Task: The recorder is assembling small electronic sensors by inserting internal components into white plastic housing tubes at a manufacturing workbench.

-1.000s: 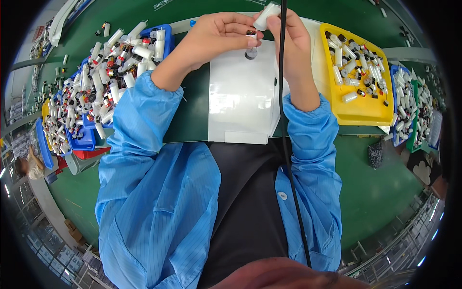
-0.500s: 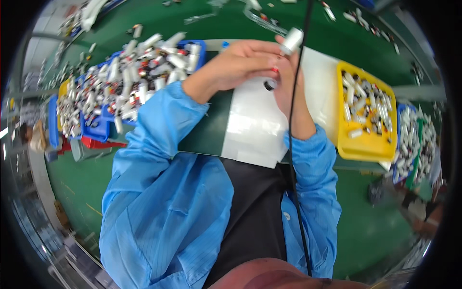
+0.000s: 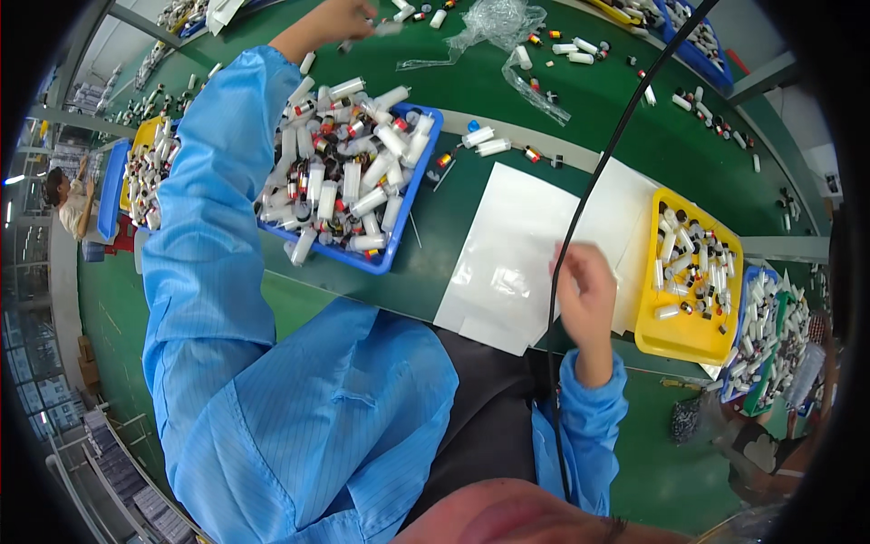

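So the left hand (image 3: 337, 22) is reaching way out over the far side of the bench (image 3: 426, 274), partly cut off by the edge of the view. There's a blurry pale cylinder (image 3: 388, 29) right at its fingertips, but honestly can't tell if it's pinched or just lying there. Right hand (image 3: 587, 290) is hanging out much closer to the body, fingers loosely curled in, and I can't tell if anything's tucked inside. It's over the right side of some white sheets (image 3: 507, 258), with a black cord (image 3: 594, 184) running past its fingertips.

Nearer the body than the left hand there's a blue bin (image 3: 373, 264) heaped with little white bottles (image 3: 352, 181), some with black or red-and-yellow ends. A couple more white bottles (image 3: 494, 147) lie between the two hands. Just right of the right hand is a yellow tray (image 3: 666, 334) with a looser scatter of the same stuff. Crumpled clear plastic (image 3: 494, 23) sits right of the left hand.
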Motion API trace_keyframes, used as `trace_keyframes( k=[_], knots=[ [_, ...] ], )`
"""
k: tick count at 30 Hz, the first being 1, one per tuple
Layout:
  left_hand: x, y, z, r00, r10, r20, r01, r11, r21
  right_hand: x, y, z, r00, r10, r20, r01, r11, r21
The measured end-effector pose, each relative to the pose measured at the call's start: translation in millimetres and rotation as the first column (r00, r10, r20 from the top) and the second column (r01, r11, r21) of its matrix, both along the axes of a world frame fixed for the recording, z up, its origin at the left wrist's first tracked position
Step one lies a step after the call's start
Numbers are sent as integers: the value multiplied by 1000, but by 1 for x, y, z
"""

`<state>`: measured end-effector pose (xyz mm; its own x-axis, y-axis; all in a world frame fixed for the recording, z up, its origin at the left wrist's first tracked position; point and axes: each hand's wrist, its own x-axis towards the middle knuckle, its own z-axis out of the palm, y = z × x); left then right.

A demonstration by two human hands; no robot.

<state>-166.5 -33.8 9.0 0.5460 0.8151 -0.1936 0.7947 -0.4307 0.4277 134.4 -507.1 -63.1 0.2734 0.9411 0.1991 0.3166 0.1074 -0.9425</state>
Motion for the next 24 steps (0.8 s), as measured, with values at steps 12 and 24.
trace_keyframes(
  k=[12,24],
  knots=[
    [189,-8,-48,983,-176,56,178,983,-42,-32,-46,-37,805,-316,502,135,922,364],
    [97,95,-28,978,-16,208,-71,912,405,-32,-44,-35,844,-263,467,133,947,294]
  ],
)
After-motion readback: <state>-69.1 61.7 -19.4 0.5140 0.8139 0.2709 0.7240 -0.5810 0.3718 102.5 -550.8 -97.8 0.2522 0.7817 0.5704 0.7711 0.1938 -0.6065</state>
